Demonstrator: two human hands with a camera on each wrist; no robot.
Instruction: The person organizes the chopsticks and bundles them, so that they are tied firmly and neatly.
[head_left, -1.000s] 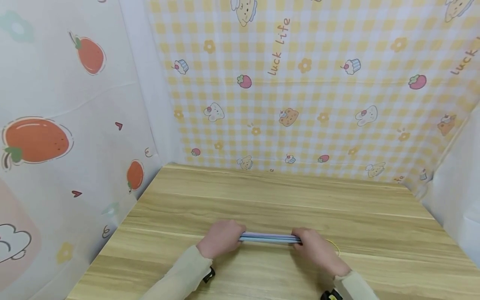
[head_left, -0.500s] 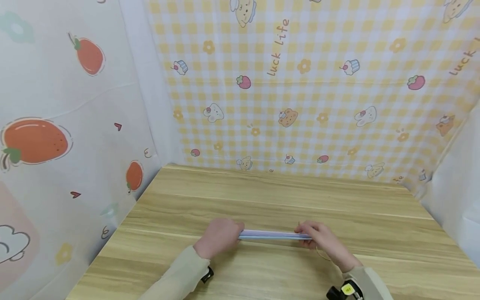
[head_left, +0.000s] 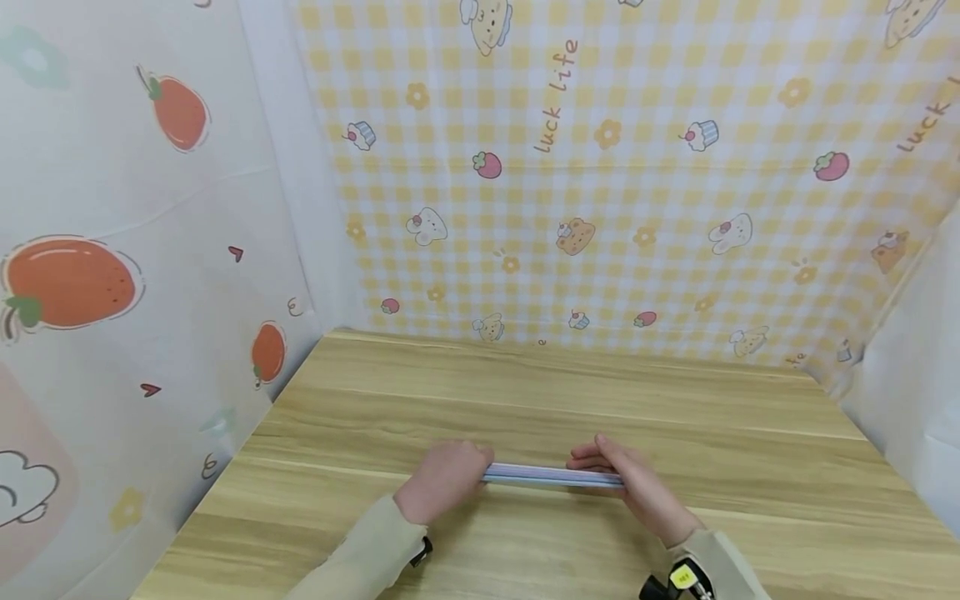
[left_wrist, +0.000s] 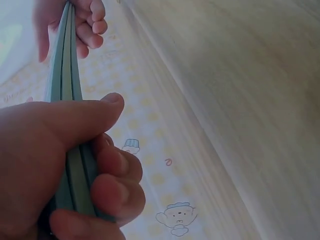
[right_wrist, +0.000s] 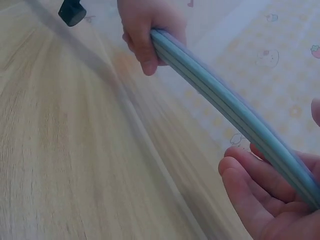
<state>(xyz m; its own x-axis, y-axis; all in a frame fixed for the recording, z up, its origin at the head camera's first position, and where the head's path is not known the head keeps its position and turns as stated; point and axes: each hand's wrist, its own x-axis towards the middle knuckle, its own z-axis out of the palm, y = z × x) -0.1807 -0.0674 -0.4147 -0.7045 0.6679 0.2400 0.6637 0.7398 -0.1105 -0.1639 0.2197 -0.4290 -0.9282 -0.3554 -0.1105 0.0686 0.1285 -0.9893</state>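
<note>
A bundle of several slim pastel sticks point(head_left: 536, 474), bluish-green and lilac, is held level above the table between the two hands. My left hand point(head_left: 447, 477) grips its left end, thumb across the top and fingers curled round underneath, as the left wrist view shows. At the other end the sticks point(right_wrist: 227, 102) lie against the palm of my right hand point(head_left: 637, 492). Its fingers point(right_wrist: 245, 187) are loosely extended below the bundle, and the thumb stands apart from it. Whether these are pencils or another kind of stick I cannot tell.
The wood-grain table point(head_left: 465, 383) spreads beneath both hands. A yellow checked cloth point(head_left: 645, 192) hangs along its back edge, and a white cloth with orange fruit prints point(head_left: 187, 192) closes the left side. Black wrist cameras point(head_left: 678, 581) are strapped below the sleeves.
My right hand has loosened from gripping the right end and turned so its fingers extend under the bundle. A thin yellow loop by that hand is out of sight now. The left hand barely moved.
</note>
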